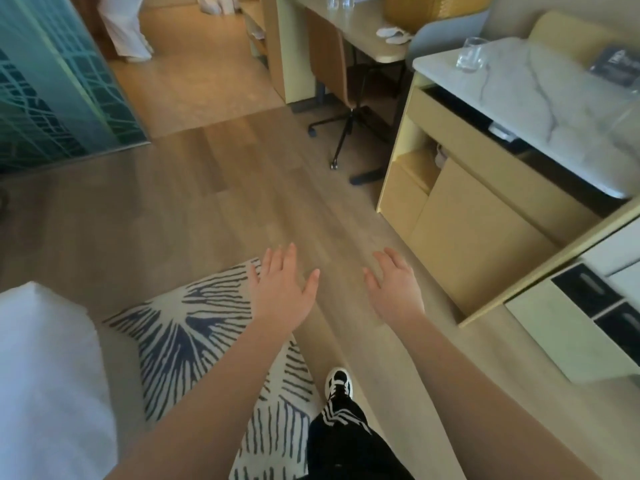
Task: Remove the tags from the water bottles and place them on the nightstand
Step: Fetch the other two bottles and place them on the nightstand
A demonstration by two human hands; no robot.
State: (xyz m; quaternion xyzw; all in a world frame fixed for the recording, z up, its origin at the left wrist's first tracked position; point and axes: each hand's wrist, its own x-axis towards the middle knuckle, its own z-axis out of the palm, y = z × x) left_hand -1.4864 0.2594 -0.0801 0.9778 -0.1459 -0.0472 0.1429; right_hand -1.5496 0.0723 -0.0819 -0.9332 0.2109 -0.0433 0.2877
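No water bottle and no tag can be seen anywhere in the head view, so their place, their direction and their long axis cannot be told.

Both arms are stretched forward over the wooden floor [214,188], palms down. The left hand [282,285] has its fingers spread flat and apart, the thumb standing out to the right; it holds nothing and touches nothing. It hangs over the edge of a patterned rug [194,327] with dark blue lines on a pale ground. The right hand [396,285] is also flat and spread, empty, over bare floor, a little apart from the left one. The fingers of both hands point away from the person, toward the far part of the room.

Below the hands, a foot in a black and white shoe [340,382] stands at the border of the rug, under a black trouser leg with white stripes.

At the right stands a cabinet with a marble top [540,109]; a clear drinking glass [471,54] stands upright near its far corner. Beyond it there is a desk [360,36] with a chair [332,77] pushed under it. A white bed corner [45,368] fills the lower left, and a frosted glass panel [52,81] with a green pattern is at the upper left.
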